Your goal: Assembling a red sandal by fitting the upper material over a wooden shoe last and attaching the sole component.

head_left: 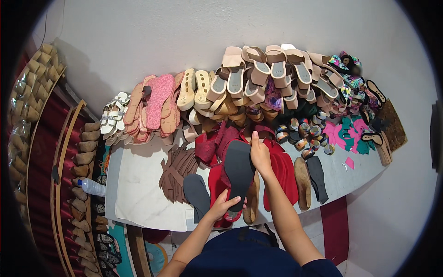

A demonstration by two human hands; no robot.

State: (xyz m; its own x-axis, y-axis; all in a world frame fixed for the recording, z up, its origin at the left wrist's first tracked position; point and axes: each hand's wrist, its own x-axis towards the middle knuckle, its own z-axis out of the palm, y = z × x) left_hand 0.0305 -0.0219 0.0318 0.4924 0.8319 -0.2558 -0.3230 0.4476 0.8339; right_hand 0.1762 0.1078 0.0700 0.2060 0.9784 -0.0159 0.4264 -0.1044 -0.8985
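Note:
A dark grey shoe sole (239,168) is held up over the near edge of the table, its wide end away from me. My left hand (223,206) grips its narrow lower end, thumb on top. At the upper right edge, my right hand (260,157) holds the wide end, thumb pointing up and fingers hidden behind. Just below the sole, red sole-shaped pieces (215,184) show, partly covered. Another dark grey sole (197,196) lies to the left. A wooden shoe last (251,203) stands beside the held sole, partly hidden by my right forearm.
Heeled sandals (278,69) are piled along the wall. Brown strips (177,173), stacked red soles (282,180), another last (302,184) and a dark sole pair (317,180) lie around my hands. A bottle (92,187) and racked lasts (85,159) are at left.

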